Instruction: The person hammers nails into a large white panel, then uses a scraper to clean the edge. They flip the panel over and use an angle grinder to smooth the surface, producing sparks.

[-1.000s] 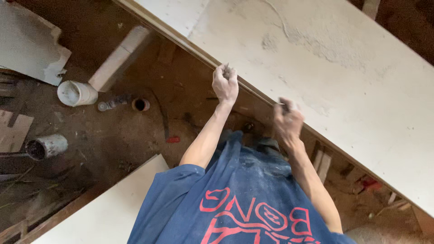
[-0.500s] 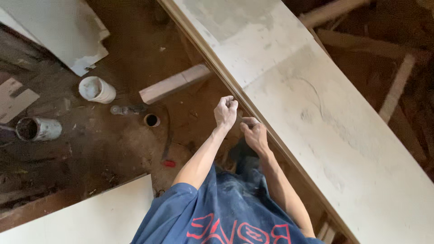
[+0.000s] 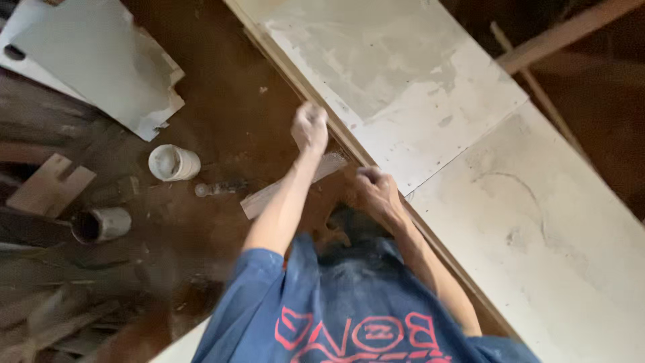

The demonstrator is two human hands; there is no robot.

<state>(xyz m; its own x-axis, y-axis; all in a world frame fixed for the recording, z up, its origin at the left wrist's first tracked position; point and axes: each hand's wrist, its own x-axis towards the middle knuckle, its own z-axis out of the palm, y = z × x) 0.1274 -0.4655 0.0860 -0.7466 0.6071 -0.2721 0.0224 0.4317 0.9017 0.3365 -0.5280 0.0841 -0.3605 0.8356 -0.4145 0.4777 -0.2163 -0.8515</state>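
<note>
At centre frame, the left hand (image 3: 310, 126) is curled into a loose fist at the near edge of the long white board (image 3: 470, 128), which runs from top centre down to the lower right. Motion blur hides whether its fingers actually clamp the edge. Just right of and below it, the right hand (image 3: 376, 191) is closed too, knuckles up, pressed to the same edge where two panel faces meet; its hold also cannot be made out for sure. Both forearms rise from a blue shirt (image 3: 349, 316) with red print at the bottom of the frame.

Left of the arms, on the brown dirt floor, a white cup (image 3: 173, 163) lies on its side, and a grey pipe stub (image 3: 101, 224) lies below it, nearer the left edge. A pale wood strip (image 3: 269, 195) lies behind the left forearm. Upper left holds a torn grey sheet (image 3: 94, 64), with a small notched wooden piece (image 3: 50, 185) at mid left.
</note>
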